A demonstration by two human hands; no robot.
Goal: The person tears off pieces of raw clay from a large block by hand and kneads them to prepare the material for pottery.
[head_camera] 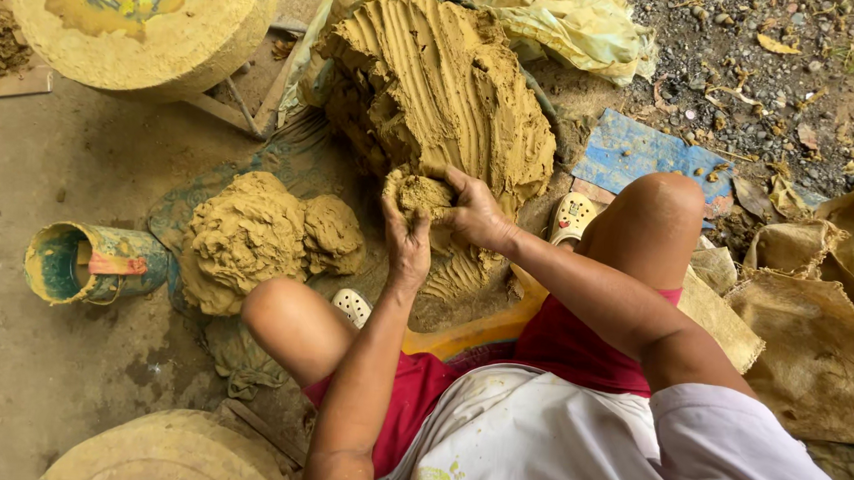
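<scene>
A big mound of yellow-brown clay (443, 87), scored with finger grooves, stands in front of me on the ground. At its lower edge, both my hands grip a lump of clay (419, 194) still joined to the mound. My left hand (408, 244) holds the lump from below and the near side. My right hand (476, 213) clasps it from the right, fingers dug into the clay. To the left lies a smaller pile of pulled clay lumps (254, 237).
A clay-smeared round wheel (144, 26) stands at the top left, another round slab (173, 450) at the bottom left. A tipped-over green tub (85, 263) lies left. Sacks (817, 324) lie right, gravel beyond. My knees flank the mound.
</scene>
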